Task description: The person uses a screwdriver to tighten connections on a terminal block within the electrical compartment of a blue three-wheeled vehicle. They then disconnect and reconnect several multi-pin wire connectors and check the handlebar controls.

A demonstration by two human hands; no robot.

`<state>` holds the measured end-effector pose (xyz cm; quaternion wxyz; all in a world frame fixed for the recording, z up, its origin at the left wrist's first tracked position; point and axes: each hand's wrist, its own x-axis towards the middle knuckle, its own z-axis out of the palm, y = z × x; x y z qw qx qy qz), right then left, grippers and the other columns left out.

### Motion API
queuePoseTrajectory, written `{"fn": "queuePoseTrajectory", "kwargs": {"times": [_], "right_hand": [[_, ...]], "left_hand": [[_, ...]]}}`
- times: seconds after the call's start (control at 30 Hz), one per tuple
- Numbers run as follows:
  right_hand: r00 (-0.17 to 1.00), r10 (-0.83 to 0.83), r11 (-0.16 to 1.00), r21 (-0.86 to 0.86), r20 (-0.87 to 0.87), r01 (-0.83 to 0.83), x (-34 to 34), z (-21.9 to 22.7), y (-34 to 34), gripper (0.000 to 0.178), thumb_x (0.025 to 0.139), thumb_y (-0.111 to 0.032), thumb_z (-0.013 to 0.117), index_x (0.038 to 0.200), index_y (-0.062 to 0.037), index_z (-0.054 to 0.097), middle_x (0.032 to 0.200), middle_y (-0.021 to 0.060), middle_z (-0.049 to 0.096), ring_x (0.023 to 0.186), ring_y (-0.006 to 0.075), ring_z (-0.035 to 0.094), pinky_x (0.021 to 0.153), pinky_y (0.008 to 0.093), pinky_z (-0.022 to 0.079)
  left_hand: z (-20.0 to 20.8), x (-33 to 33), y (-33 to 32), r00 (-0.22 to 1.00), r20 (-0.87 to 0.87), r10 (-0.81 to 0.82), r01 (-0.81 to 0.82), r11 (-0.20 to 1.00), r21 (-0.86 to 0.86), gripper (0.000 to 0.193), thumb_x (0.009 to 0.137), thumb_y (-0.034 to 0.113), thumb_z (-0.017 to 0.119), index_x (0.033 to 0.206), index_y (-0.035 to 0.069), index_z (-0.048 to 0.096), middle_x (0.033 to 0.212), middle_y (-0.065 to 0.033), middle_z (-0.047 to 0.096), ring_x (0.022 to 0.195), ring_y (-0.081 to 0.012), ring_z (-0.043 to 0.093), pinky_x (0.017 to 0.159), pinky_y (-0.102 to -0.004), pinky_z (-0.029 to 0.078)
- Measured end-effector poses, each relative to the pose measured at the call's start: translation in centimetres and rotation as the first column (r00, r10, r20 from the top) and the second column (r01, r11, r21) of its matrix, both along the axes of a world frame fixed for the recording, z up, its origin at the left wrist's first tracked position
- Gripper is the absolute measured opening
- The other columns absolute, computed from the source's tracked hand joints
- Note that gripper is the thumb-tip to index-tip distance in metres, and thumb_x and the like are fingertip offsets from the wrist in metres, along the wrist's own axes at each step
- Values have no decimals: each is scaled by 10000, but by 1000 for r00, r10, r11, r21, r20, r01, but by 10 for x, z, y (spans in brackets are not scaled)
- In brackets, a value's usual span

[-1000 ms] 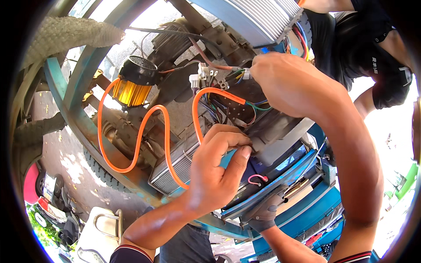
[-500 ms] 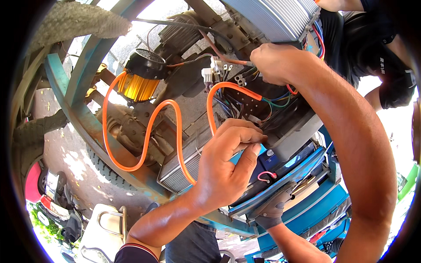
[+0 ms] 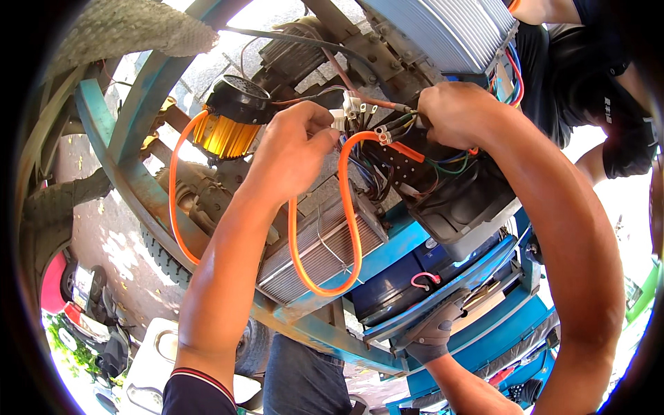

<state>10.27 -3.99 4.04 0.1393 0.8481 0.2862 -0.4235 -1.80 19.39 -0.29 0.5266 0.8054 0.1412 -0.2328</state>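
My left hand (image 3: pixel 294 149) is closed in a pinch beside the white plastic connectors (image 3: pixel 351 105); what lies between its fingertips is hidden. From beneath it an orange cable (image 3: pixel 349 228) hangs in a loop and rises to the wiring. Another length of this orange tubing runs down from a motor (image 3: pixel 232 128) with a black top and gold ribbed body. My right hand (image 3: pixel 453 114) is closed round a bundle of thin wires (image 3: pixel 404 123), whose ends show left of the fist. Several ring terminals and loose wires lie between my hands.
A finned metal box (image 3: pixel 443 31) stands at the top, next to another person's hand (image 3: pixel 539 10). Below are a ribbed grey unit (image 3: pixel 311 256), a black tray (image 3: pixel 467 211) and a dark blue battery (image 3: pixel 387 290). Another person's gloved hand (image 3: pixel 432 332) grips the blue frame (image 3: pixel 124 152) area's lower edge.
My left hand has moved up and left from over the grey unit to the white connectors. The orange cable's loop has shifted right. My right hand has moved slightly right and down.
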Motion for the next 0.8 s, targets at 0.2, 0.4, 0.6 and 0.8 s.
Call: {"fn": "queuePoseTrajectory", "kwargs": {"times": [0.2, 0.4, 0.6, 0.8], "right_hand": [[998, 48, 998, 37, 43, -49, 0, -8, -11, 352, 766, -109, 756, 1096, -3, 702, 1018, 218, 738, 1026, 404, 706, 897, 466, 562], [994, 97, 993, -61, -57, -101, -1, -5, -4, 379, 778, -33, 690, 1155, 2, 672, 1042, 235, 736, 1059, 411, 701, 911, 471, 557], [997, 40, 995, -85, -73, -46, 0, -6, -9, 345, 782, 28, 629, 1124, 25, 673, 1049, 256, 730, 1056, 422, 700, 883, 481, 563], [995, -4, 1000, -6, -101, 3, 3, -4, -8, 301, 791, 56, 589, 1086, 72, 650, 1043, 291, 718, 1045, 438, 696, 850, 473, 571]], "left_hand": [[-10, 5, -19, 985, -116, 129, -115, 987, 116, 565, 886, 217, 795, 1304, -93, 575, 1182, -220, 699, 1020, -286, 701, 917, -386, 547], [-29, 10, -14, 937, -244, 248, -313, 908, -279, 464, 900, 99, 744, 1286, -93, 574, 1020, -141, 722, 943, -185, 695, 802, -325, 560], [-12, -5, -4, 917, -254, 308, -397, 643, -655, 392, 888, 9, 677, 1261, -41, 568, 1051, -111, 677, 976, -238, 712, 895, -366, 547], [-6, -29, 14, 932, -175, 318, -331, 547, -769, 380, 847, -66, 659, 1206, 26, 573, 1080, -88, 650, 1015, -286, 713, 951, -422, 536]]}}
